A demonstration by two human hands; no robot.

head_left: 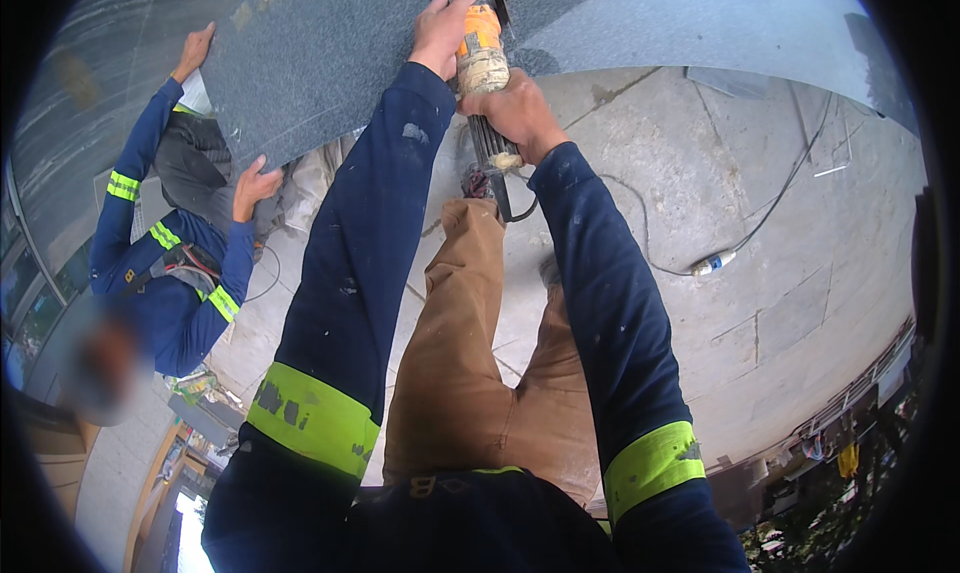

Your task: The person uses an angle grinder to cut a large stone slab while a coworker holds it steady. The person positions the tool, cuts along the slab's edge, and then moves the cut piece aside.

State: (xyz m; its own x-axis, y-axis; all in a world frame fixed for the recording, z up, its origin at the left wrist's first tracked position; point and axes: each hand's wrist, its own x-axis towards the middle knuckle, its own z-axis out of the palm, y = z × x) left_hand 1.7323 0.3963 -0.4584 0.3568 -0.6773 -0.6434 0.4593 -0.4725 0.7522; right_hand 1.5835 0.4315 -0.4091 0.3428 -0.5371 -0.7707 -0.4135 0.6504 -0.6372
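A worn orange and black angle grinder (482, 53), its body dusty and wrapped in pale tape, is held upright in the picture, its disc end at the edge of a grey speckled slab (300, 53). My left hand (440, 35) is closed on the front of the grinder near the head, and my right hand (515, 115) grips its rear body just below. A cord hangs from the grinder's lower end beside my leg. The exact contact between disc and slab is too small to make out.
A co-worker (175, 263) at the left holds the slab's edge with both hands. Below lies a cracked concrete floor (760, 233) with a cable and blue-and-white connector (712, 263). Glazed panels stand at far left; railings, a yellow item (848, 458) and foliage show at the lower right.
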